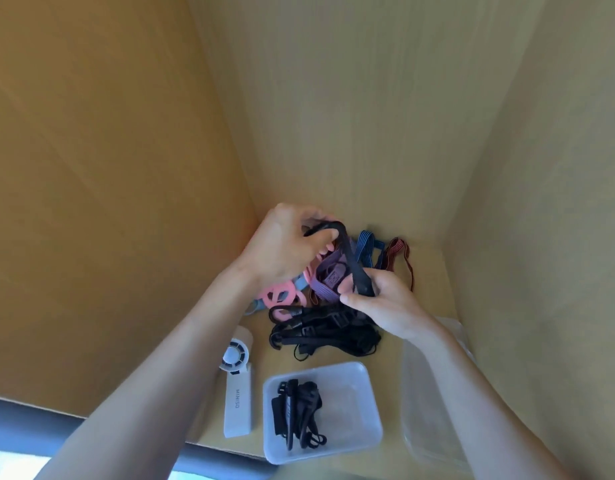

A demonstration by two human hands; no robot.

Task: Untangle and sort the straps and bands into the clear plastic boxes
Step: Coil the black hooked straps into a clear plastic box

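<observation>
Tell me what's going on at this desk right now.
A person is working on one black strap. The left hand grips its upper end and the right hand pinches the lower end. Below lies a pile of coloured bands and tangled black straps. Some sorted black pieces already lie in the nearer clear box; a second clear box stands to its right.

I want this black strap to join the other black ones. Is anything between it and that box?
Only the tangled black pile lies between the black strap, held by the left hand and right hand, and the open clear box; lifted over it, nothing visible blocks the way.
</observation>
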